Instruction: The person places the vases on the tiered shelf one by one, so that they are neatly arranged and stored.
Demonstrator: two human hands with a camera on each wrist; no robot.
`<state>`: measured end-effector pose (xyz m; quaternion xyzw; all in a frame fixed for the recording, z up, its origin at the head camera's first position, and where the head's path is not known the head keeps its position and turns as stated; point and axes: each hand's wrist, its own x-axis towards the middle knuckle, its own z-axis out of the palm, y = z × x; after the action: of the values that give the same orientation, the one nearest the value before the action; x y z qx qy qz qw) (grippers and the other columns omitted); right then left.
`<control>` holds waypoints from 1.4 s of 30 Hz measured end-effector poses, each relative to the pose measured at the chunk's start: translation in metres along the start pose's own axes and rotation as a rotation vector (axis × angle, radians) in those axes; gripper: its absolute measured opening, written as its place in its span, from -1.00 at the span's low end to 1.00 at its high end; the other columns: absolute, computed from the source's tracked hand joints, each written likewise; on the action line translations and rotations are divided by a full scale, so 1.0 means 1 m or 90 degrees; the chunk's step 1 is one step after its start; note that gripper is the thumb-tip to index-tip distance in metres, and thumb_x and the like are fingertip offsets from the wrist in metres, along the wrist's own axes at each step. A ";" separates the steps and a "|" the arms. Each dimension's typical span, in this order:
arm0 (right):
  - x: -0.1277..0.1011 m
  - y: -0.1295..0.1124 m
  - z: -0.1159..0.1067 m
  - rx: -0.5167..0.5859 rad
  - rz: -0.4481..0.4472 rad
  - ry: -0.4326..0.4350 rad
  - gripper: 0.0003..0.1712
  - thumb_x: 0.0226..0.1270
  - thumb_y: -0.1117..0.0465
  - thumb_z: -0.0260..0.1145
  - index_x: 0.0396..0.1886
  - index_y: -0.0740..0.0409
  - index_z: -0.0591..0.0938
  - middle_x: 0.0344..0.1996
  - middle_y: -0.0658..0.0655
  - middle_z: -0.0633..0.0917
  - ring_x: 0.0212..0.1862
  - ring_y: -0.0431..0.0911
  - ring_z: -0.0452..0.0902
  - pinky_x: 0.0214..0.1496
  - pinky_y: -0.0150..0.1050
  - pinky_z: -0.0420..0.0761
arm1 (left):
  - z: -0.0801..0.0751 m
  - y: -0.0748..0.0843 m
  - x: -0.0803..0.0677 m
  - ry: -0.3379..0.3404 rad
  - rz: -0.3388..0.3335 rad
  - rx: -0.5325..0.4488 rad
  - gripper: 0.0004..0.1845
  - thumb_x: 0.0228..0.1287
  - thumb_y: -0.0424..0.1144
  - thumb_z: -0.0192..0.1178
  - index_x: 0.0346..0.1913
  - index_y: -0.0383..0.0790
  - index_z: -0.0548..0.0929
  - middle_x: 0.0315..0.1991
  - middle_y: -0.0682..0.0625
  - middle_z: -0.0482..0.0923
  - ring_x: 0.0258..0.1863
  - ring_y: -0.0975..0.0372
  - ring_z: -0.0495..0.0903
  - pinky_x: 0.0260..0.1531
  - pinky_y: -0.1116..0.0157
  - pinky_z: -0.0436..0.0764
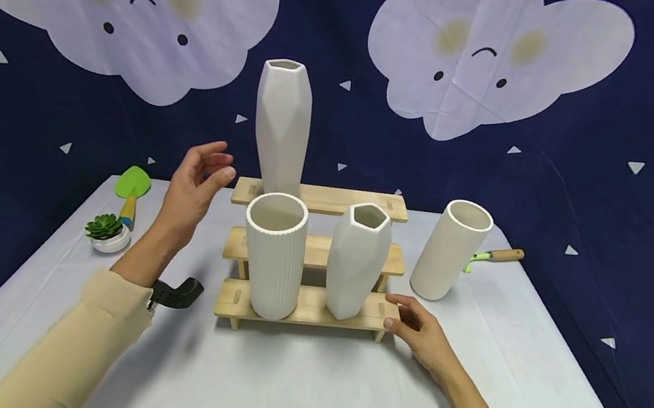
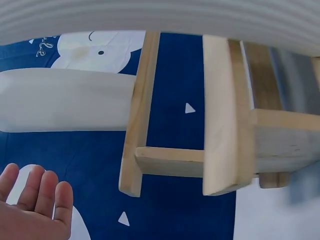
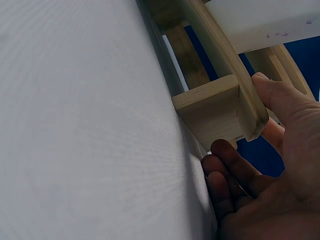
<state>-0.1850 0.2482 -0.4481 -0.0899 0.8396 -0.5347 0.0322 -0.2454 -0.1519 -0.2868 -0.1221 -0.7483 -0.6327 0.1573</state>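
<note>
Your right hand (image 1: pixel 418 333) grips the right end of the three-tier pale wooden stand (image 1: pixel 311 305) on the table (image 1: pixel 298 385); your left hand (image 1: pixel 195 187) hangs released beside the tall faceted white vase (image 1: pixel 281 127) on the top tier. It looks like steadying; next, close gently around that vase.

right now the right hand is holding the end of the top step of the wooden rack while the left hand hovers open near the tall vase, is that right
Not quite. The right hand holds the end of the bottom step of the wooden rack, not the top one; the head view shows this, and the right wrist view shows its fingers at that end. The left hand does hover open near the tall vase.
</note>
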 end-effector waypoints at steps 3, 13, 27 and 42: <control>-0.001 0.000 0.000 -0.001 0.000 0.002 -0.46 0.23 0.10 0.33 0.21 0.03 0.47 -0.05 0.29 0.61 -0.10 -0.08 0.50 -0.09 -0.35 0.50 | -0.001 -0.003 -0.008 0.007 -0.007 0.008 -0.43 0.34 -0.10 0.12 0.35 -0.13 0.26 0.07 0.15 0.37 0.09 0.38 0.34 0.14 0.35 0.31; -0.001 -0.002 0.000 -0.005 0.000 0.005 -0.46 0.23 0.09 0.33 0.21 0.03 0.47 -0.04 0.29 0.61 -0.10 -0.08 0.50 -0.08 -0.34 0.49 | -0.003 -0.018 -0.034 0.003 -0.066 0.029 -0.47 0.36 -0.08 0.09 0.33 -0.12 0.29 0.11 0.04 0.38 0.06 0.41 0.35 0.17 0.30 0.29; -0.001 -0.004 0.000 -0.016 0.001 0.006 -0.47 0.24 0.08 0.32 0.21 0.01 0.47 -0.06 0.27 0.62 -0.11 -0.08 0.50 -0.09 -0.34 0.49 | -0.001 -0.042 -0.066 -0.031 -0.160 0.064 -0.53 0.37 -0.06 0.08 0.26 -0.14 0.37 0.21 -0.12 0.39 0.15 0.22 0.33 0.21 0.14 0.31; 0.000 -0.003 0.002 -0.004 0.017 0.006 -0.45 0.22 0.09 0.34 0.21 0.02 0.47 -0.03 0.25 0.59 -0.08 -0.11 0.49 -0.05 -0.35 0.48 | -0.007 -0.063 -0.097 -0.075 -0.218 0.135 -0.52 0.33 0.02 0.11 0.23 -0.09 0.41 0.20 -0.14 0.41 0.21 0.11 0.34 0.12 0.15 0.30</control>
<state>-0.1844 0.2451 -0.4458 -0.0761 0.8425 -0.5321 0.0350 -0.1793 -0.1682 -0.3807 -0.0126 -0.8286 -0.5595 0.0151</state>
